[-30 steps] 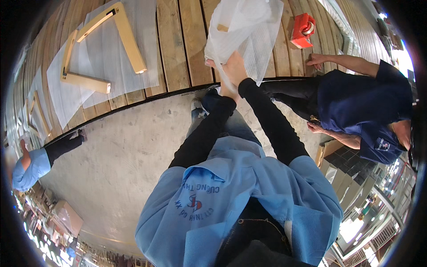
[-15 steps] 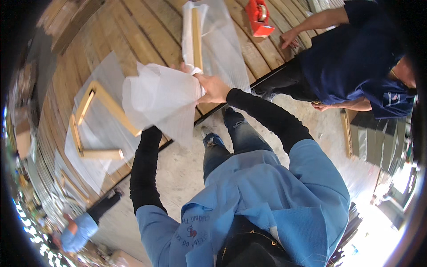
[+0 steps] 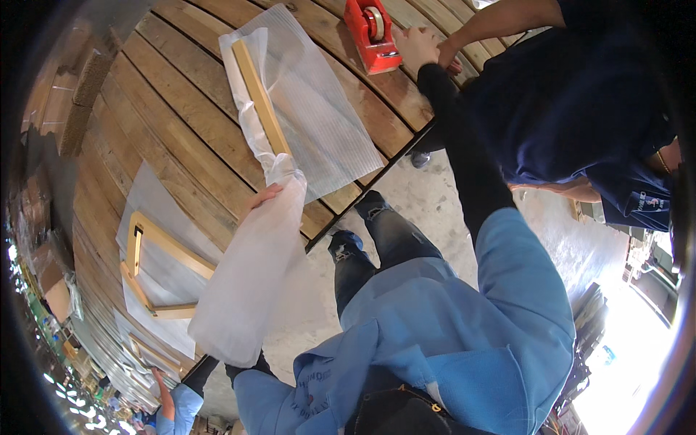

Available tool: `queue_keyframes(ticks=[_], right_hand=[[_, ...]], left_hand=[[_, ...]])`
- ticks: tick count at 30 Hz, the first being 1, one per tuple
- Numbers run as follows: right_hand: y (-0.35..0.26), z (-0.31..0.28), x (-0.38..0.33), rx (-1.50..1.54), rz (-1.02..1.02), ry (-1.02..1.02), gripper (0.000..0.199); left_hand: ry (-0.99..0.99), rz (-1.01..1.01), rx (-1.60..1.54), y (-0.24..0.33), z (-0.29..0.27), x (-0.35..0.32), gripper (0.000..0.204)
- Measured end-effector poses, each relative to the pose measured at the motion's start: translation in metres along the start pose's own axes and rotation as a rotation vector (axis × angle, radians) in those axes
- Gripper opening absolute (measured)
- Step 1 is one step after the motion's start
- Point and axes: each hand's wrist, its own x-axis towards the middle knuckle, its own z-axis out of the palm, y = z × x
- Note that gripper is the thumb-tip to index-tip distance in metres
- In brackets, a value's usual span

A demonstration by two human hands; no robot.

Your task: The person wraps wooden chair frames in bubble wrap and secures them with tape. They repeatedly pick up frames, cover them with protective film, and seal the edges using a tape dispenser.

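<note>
A white foam sheet (image 3: 254,268) is wrapped about one part of a wooden frame and hangs over the table edge. My left hand (image 3: 264,196) is closed on this wrapped part, with most of the hand hidden behind the foam. Beyond it, a bare wooden bar (image 3: 261,98) lies on a flat part of foam (image 3: 322,109). My right hand (image 3: 417,47) is at the front end of a red tape dispenser (image 3: 373,36), fingers curled. Whatever those fingers hold is too small to make out. Another person's hand (image 3: 451,58) is right beside it.
To the left, an angled wooden frame (image 3: 170,243) lies on another foam sheet (image 3: 156,196) on the slatted wooden table (image 3: 185,116). A co-worker in dark clothes (image 3: 536,109) stands close on my right. Another person in blue (image 3: 185,406) is at lower left.
My right hand has left the wrapped part and reached across to the tape dispenser. My left hand still grips the wrapped part, and the loose foam now hangs down toward me.
</note>
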Motion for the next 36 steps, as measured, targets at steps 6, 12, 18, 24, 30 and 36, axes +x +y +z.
queue_keyframes(ticks=[6, 12, 18, 24, 30, 36], right_hand=[[0.046, 0.029, 0.032, 0.633, 0.348, -0.753, 0.062], [0.05, 0.038, -0.029, 0.752, -0.01, -0.373, 0.049], [0.072, 0.08, -0.093, 0.393, 0.278, -0.145, 0.031], [-0.023, -0.064, -0.239, 1.209, -0.059, -0.355, 0.018], [-0.126, -0.215, -0.296, 1.076, -0.477, -0.715, 0.01], [-0.201, -0.216, -0.278, 0.863, -0.706, -0.157, 0.031]], left_hand=[[0.037, -0.188, 0.033, 0.03, -0.003, 0.001, 0.095], [0.233, -0.509, -0.132, 0.059, 0.003, -0.013, 0.089], [0.13, -0.751, -0.066, 0.06, 0.001, 0.001, 0.074], [0.098, -0.782, -0.008, 0.108, -0.019, 0.036, 0.06], [0.058, -0.491, 0.13, 0.203, -0.029, 0.11, 0.049], [0.056, -0.319, 0.028, 0.244, -0.025, 0.13, 0.041]])
